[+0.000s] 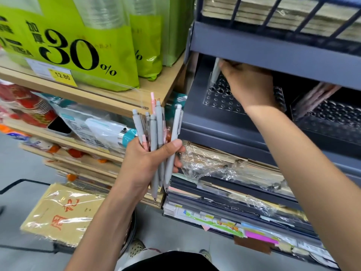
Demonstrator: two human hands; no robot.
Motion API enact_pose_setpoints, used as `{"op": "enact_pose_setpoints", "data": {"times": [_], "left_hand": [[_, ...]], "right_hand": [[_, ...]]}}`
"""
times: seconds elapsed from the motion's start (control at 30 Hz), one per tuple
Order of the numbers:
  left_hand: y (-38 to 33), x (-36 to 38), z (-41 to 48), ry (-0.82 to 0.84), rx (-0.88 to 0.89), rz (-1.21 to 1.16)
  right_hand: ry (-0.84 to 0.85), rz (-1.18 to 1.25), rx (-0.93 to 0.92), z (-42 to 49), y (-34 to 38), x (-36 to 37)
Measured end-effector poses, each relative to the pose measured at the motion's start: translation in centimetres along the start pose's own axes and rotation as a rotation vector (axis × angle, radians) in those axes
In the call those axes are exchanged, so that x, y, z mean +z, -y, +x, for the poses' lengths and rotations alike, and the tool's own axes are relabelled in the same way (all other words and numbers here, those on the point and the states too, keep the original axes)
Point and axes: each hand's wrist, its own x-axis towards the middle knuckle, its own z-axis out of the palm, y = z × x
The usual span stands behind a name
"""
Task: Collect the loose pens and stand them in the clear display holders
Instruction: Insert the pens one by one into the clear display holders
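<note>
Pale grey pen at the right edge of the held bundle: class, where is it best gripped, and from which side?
Pinch the pale grey plastic pen on its upper barrel, above the left hand's thumb, coming from the right: that end stands clear and leans away from the other pens.

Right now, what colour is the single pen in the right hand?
Light grey; the slim pen in the right hand shows best in the head view.
</note>
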Motion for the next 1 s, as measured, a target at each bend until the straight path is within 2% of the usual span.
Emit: {"op": "enact_pose_setpoints", "data": {"times": [0.1, 0.13, 0.2, 0.27, 0.33, 0.5, 0.63, 0.7, 0.9, 1.0], "left_hand": [[0.0, 0.3, 0.1, 0.009, -0.003, 0.003], [0.1, 0.5, 0.2, 0.011, -0.007, 0.008], [0.3, 0.8, 0.3, 0.022, -0.011, 0.020], [0.6, 1.4, 0.4, 0.041, -0.017, 0.012], [0.9, 2.2, 0.4, 0.056, -0.022, 0.008], [1.6, 3.5, 0.4, 0.068, -0.023, -0.001], [1.7, 4.0, 0.3, 0.114, -0.002, 0.020], [1.9, 4.0, 0.2, 0.119, 0.011, 0.022], [2.2, 4.2, 0.1, 0.080, 0.033, 0.012], [2.2, 3.7, -0.1, 0.059, 0.013, -0.018]], "right_hand": [[-0.099, 0.112, 0.019, -1.5, 0.6, -1.2], [-0.038, 0.237, 0.035, -2.3, 0.7, -1.6], [0.265, 0.478, 0.065, -4.6, 1.1, -2.4], [0.545, 0.472, 0.012, -6.6, 1.2, -3.0], [0.634, 0.503, -0.032, -7.7, 1.1, -3.2], [0.603, 0.664, 0.144, -7.9, 0.0, -3.7], [0.404, 0.851, 0.251, -7.2, -0.8, -4.8], [0.368, 0.890, 0.250, -7.5, -0.8, -5.0], [0.555, 0.791, 0.235, -8.3, -1.0, -4.7], [0.339, 0.874, 0.217, -6.9, -0.9, -5.4]]}}
